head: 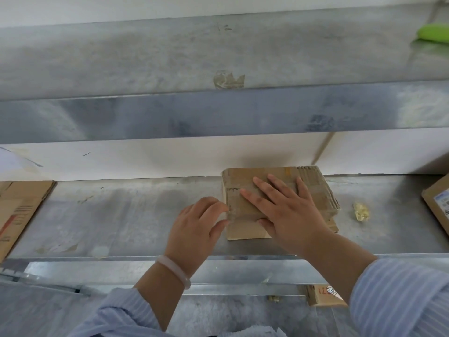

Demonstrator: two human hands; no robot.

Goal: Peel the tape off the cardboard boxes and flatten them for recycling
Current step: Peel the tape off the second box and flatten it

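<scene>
A small brown cardboard box [245, 229] lies flattened on the steel shelf [126, 215], right of the middle. My right hand [281, 207] rests flat on top of it with the fingers spread, pressing it down. At the box's left edge my left hand [194, 227] pinches a strip of clear tape [230, 213] between thumb and fingertips. The tape runs across the box face and partly under my right hand.
A flattened printed box [21, 210] lies at the shelf's left end, and another box [437, 205] stands at the right edge. A crumpled tape wad [361, 211] sits right of the small box. An upper steel shelf [218, 113] overhangs. More cardboard [323, 295] lies below.
</scene>
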